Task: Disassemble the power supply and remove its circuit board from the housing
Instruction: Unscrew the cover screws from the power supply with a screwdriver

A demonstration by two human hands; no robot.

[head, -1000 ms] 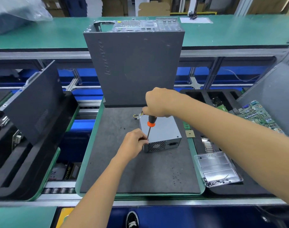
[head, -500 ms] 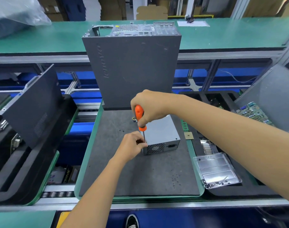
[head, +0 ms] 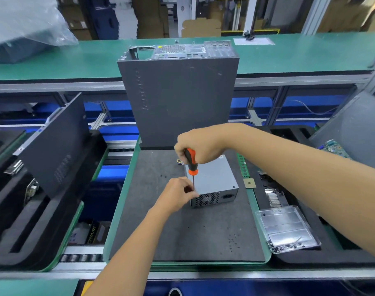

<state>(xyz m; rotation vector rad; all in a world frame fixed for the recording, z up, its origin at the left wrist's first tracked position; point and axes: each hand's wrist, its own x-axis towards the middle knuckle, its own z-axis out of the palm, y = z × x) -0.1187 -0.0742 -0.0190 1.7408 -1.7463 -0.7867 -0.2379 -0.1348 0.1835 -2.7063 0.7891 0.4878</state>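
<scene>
Head view, looking down on the bench: the power supply (head: 214,182), a grey metal box with a mesh grille and a socket on its near face, sits on the dark foam mat (head: 182,236), roughly at the mat's centre and just in front of the tall black computer case (head: 178,99) standing upright at the mat's far edge.

The right hand (head: 200,145) comes in from the right, forearm stretched across the frame, wrist bent down, fingers wrapped tight round the orange-and-black handle of the screwdriver (head: 191,163). The tool stands nearly upright, its thin shaft running down to the near left corner of the power supply's top.

The left hand (head: 179,194) reaches up from the bottom of the frame, forearm angled toward the centre. Its fingers are curled in at that same corner, thumb and fingertips closed round the lower shaft right where the tip meets the housing; the tip itself is hidden behind the fingers.

Small dark screws (head: 233,242) lie scattered on the mat toward its near right. Off the mat to the right, a clear plastic tray (head: 287,229) holds more screws along its near edge. A black side panel (head: 54,144) leans tilted at the left. A green circuit board (head: 333,148) shows at the far right, partly behind the right arm.
</scene>
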